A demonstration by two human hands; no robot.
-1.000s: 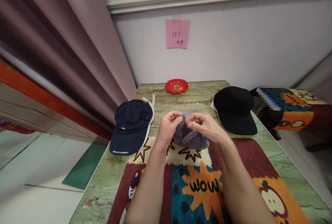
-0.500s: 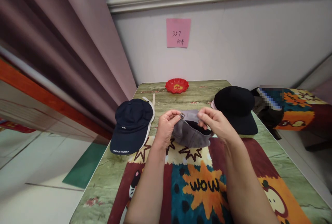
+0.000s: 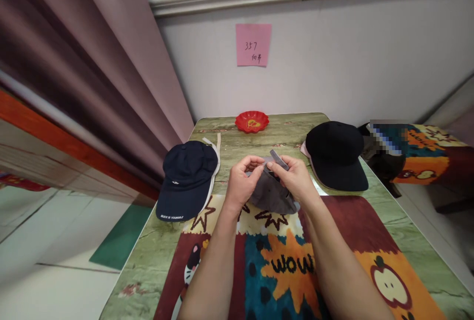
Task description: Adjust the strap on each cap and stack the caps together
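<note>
A grey cap (image 3: pixel 272 194) sits at the far edge of the patterned mat (image 3: pixel 255 260), between my two hands. My left hand (image 3: pixel 242 179) pinches the cap's back edge, where the strap's buckle is mostly hidden by the fingers. With thumb and fingers closed, my right hand (image 3: pixel 292 174) grips the grey strap (image 3: pixel 278 158), whose free end sticks up past the fingertips. Both hands nearly touch at the strap. To the left lies a navy cap (image 3: pixel 190 169) with white lettering on its brim; to the right, a black cap (image 3: pixel 335 149).
A red scalloped dish (image 3: pixel 252 121) stands at the table's back. The green marbled table (image 3: pixel 129 265) meets a wall bearing a pink note (image 3: pixel 254 45). A curtain (image 3: pixel 148 53) hangs at left. Beyond the right edge are a dark chair-like shape and another patterned mat (image 3: pixel 424 162).
My right hand has moved left toward my left hand, bringing the strap along. The strap's end now points up, and the cap's opening has narrowed.
</note>
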